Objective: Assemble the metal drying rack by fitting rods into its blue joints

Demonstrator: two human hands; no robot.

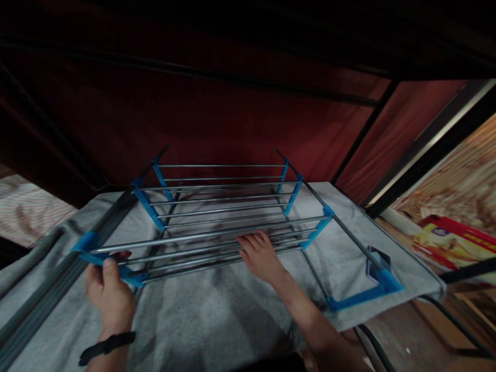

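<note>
Metal-rod rack (225,206), mid-frame on the grey shelf (217,320): left grip (110,289) clamped on its blue end bracket (87,244), right grip (260,256) flat, fingers apart, on the rods. Looks light and stiff; I'd hold it by the brackets.

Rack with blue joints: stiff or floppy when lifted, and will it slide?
Probably light: the rack is thin rods with gaps. Likely stiff, though its blue joints may let it twist if the left hand lifts one corner. The grey cloth should limit sliding.

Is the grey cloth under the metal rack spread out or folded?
Spread out: the grey cloth lies flat beneath the metal rack, reaching both sides.
</note>
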